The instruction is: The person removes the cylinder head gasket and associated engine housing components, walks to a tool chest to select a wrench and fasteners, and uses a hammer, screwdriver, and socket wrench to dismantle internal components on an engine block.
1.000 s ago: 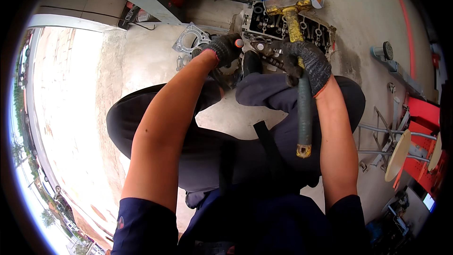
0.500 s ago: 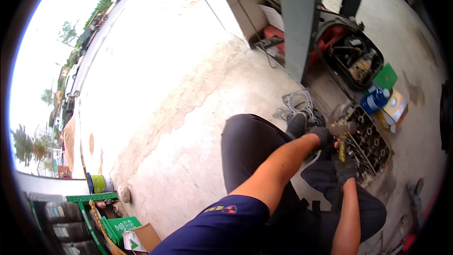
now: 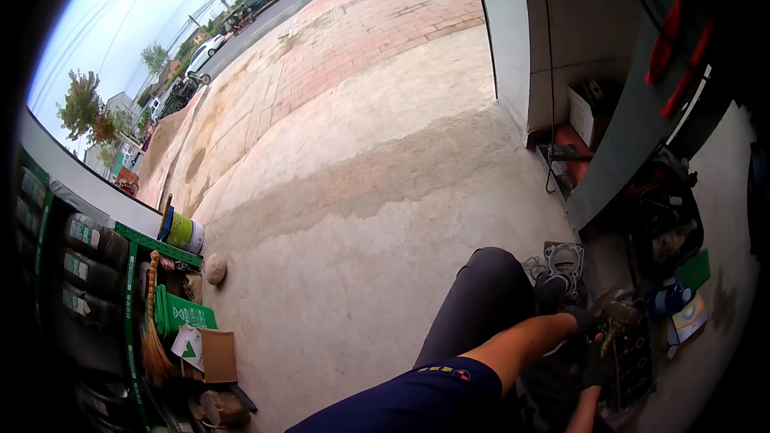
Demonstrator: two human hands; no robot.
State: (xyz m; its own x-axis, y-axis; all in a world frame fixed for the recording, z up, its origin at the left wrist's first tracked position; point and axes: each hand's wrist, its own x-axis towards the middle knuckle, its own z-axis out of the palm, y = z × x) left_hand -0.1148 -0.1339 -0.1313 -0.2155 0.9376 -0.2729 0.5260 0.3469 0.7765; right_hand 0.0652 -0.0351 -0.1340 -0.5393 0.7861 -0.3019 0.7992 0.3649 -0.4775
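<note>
Both my hands, in dark gloves, are close together at the lower right, above my bent legs. My left hand (image 3: 584,321) is closed at a rounded brownish metal piece (image 3: 622,314); its exact kind is unclear. My right hand (image 3: 593,372) is just below, wrapped round a slim tool with a yellow handle (image 3: 605,347), whose upper end meets the brownish piece. Shadow hides the fingertips. Beside my hands, on the floor, lies a dark engine cylinder head (image 3: 634,365) with rows of round openings. A grey metal gasket (image 3: 565,261) lies beyond my left hand.
Past the cylinder head are a blue bottle (image 3: 668,301), a white-and-yellow box (image 3: 687,322) and a green box (image 3: 694,269). A black tray (image 3: 691,220) stands by a grey post (image 3: 618,148). At left are tyres (image 3: 95,240), a broom (image 3: 152,329) and a cardboard box (image 3: 218,355).
My view has swung left and up, so hands and parts appear lower and farther right, and darker. Both hands keep their hold near the cylinder head.
</note>
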